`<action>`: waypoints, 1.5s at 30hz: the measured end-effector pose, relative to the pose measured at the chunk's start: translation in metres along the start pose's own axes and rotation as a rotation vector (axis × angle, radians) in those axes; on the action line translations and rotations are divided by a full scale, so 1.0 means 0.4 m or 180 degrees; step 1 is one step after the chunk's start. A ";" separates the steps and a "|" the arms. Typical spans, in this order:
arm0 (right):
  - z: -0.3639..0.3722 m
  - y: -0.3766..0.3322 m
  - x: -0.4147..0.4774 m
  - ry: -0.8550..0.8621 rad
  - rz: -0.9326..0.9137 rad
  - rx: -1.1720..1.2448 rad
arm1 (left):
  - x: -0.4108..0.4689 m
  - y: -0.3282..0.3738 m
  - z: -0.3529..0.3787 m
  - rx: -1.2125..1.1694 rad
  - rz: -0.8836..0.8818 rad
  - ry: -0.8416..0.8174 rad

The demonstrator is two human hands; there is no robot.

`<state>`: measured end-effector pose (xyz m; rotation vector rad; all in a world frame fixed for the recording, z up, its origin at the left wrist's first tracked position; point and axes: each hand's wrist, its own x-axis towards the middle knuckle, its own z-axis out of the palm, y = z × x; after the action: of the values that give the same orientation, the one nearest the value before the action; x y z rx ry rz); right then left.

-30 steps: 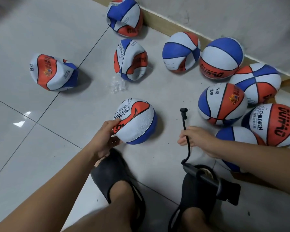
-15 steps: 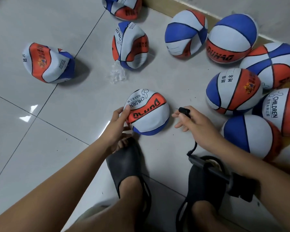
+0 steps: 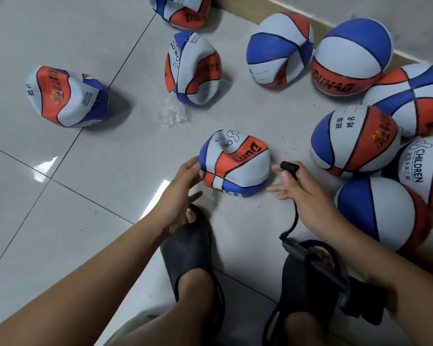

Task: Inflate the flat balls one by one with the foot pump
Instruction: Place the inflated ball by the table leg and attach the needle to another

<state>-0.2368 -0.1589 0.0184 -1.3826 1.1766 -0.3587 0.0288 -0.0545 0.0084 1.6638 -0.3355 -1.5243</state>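
Observation:
A dented red, white and blue ball (image 3: pixel 235 162) lies on the floor between my hands. My left hand (image 3: pixel 183 188) touches its left side with relaxed fingers. My right hand (image 3: pixel 301 188) is just right of the ball and pinches the black nozzle (image 3: pixel 288 166) of the pump hose (image 3: pixel 294 218) between thumb and forefinger, its tip close to the ball's right side. The hose runs down to the black foot pump (image 3: pixel 335 278), which lies across my right foot.
Three more collapsed balls lie at the left (image 3: pixel 68 97), middle (image 3: pixel 193 68) and top (image 3: pixel 183 11). A cluster of round inflated balls (image 3: pixel 353 141) fills the right side along the wall. Crumpled clear plastic (image 3: pixel 171 116) lies on the tiles. Both feet wear black slippers.
My right hand slid up the hose to the nozzle and brought it beside the ball. My left hand turned the ball, which now shows a dent on top.

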 end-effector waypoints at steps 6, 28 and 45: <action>-0.038 0.005 0.018 0.0224 0.0368 0.0430 | -0.056 0.015 0.022 0.0248 0.0662 0.0274; -0.069 -0.020 -0.099 0.0400 -0.0460 -0.0988 | 0.015 0.006 0.114 0.1622 0.1554 -0.0435; -0.103 -0.017 -0.097 0.0964 0.0019 -0.0564 | 0.009 0.000 0.170 0.0576 0.0082 -0.0650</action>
<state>-0.2836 -0.1528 0.0503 -1.5133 1.4894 -0.4811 -0.0328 -0.0834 0.0117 1.6358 -0.6177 -1.6902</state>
